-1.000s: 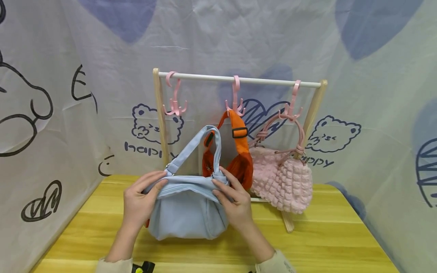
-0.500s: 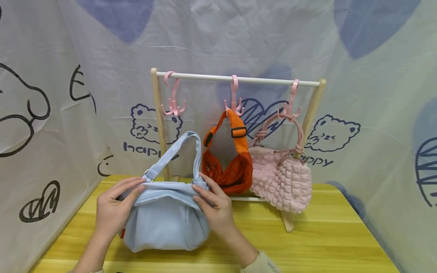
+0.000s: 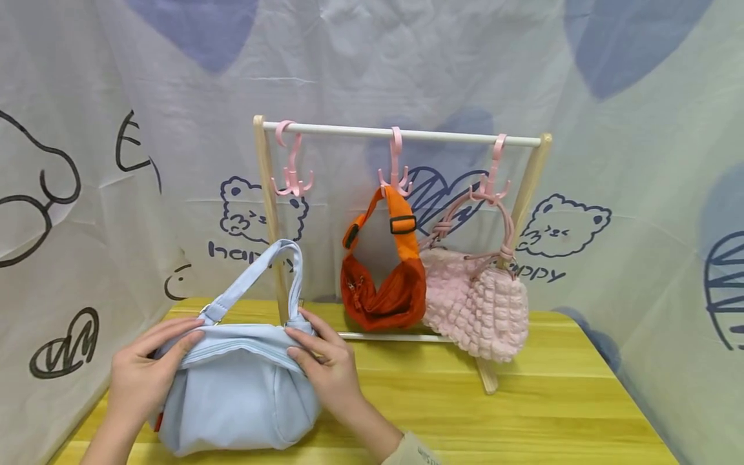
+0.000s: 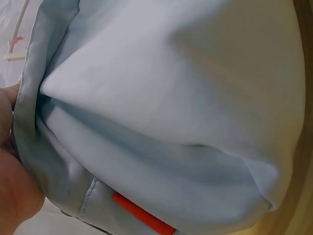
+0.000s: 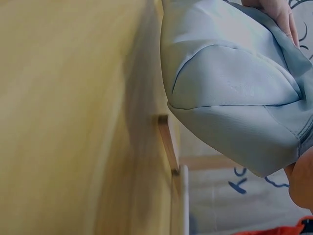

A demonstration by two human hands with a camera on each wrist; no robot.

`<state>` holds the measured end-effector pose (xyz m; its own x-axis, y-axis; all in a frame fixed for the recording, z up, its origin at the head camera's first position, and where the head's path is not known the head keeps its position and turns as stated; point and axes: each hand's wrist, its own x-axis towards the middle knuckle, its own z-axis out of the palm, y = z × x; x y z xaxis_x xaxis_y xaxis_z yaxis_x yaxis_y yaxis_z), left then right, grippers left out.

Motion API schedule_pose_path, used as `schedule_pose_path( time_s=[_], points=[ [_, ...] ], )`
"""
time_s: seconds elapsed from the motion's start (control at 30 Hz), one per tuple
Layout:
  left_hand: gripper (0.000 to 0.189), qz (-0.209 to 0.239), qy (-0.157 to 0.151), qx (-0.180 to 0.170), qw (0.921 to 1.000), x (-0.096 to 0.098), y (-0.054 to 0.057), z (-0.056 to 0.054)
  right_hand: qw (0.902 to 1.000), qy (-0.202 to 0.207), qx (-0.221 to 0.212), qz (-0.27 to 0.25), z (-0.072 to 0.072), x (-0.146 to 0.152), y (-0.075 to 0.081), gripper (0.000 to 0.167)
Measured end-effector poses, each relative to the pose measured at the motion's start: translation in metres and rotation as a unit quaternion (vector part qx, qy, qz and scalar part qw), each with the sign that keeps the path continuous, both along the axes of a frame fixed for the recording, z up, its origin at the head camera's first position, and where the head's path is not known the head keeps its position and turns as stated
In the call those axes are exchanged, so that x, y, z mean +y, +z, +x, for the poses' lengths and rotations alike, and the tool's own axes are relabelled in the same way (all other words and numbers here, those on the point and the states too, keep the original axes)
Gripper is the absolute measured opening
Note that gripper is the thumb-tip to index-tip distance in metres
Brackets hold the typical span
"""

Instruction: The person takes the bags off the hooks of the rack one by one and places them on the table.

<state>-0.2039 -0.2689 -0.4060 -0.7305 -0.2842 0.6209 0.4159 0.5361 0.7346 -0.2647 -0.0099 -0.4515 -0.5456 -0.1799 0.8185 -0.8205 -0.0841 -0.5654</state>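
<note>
A light blue handbag is held upright at the front left of the table, its strap arching above it. My left hand pinches the bag's top left corner, near the strap's metal ring. At the top right corner my right hand grips the fabric below the strap's end. A zipper runs along the top edge between both hands. In the left wrist view a red tag shows on the bag's side. The right wrist view shows the bag's bottom corner close to the wooden table.
Behind stands a rack with a white rod bearing pink hooks. The left hook carries nothing. An orange bag hangs from the middle hook, and a pink puffy bag from the right one. A printed cloth surrounds the wooden table.
Both hands have brought the blue handbag to the left and nearer to me, away from in front of the orange bag. The hanging bags stay where they were.
</note>
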Motion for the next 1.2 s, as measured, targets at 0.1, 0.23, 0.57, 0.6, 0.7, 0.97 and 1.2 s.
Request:
schedule_pose_path(
  time_s=[0.1, 0.23, 0.57, 0.6, 0.7, 0.97, 1.2],
  points=[
    [0.024, -0.005, 0.002, -0.001, 1.0000, -0.009, 0.000, 0.004, 0.9998, 0.001, -0.017, 0.001, 0.004, -0.010, -0.003, 0.028],
    [0.025, -0.021, 0.008, 0.001, 0.9998, -0.021, -0.001, 0.009, 0.9982, 0.010, -0.058, 0.001, 0.009, -0.022, -0.007, 0.028],
    [0.019, -0.099, 0.016, -0.014, 0.9948, -0.060, -0.007, 0.008, 0.9790, 0.020, -0.202, 0.017, 0.019, -0.049, -0.015, 0.028],
    [0.017, -0.108, 0.016, -0.025, 0.9937, -0.063, -0.006, 0.008, 0.9777, 0.018, -0.209, 0.017, 0.020, -0.051, -0.016, 0.027],
    [0.014, -0.127, 0.014, -0.066, 0.9895, -0.074, -0.005, 0.005, 0.9747, 0.011, -0.223, 0.019, 0.022, -0.059, -0.020, 0.027],
    [0.022, -0.161, 0.012, -0.141, 0.9769, -0.099, -0.010, -0.005, 0.9696, 0.013, -0.241, 0.042, 0.018, -0.071, -0.034, 0.027],
    [0.028, -0.205, 0.017, -0.210, 0.9557, -0.114, -0.022, -0.024, 0.9620, 0.017, -0.255, 0.096, 0.006, -0.075, -0.046, 0.031]
  ],
)
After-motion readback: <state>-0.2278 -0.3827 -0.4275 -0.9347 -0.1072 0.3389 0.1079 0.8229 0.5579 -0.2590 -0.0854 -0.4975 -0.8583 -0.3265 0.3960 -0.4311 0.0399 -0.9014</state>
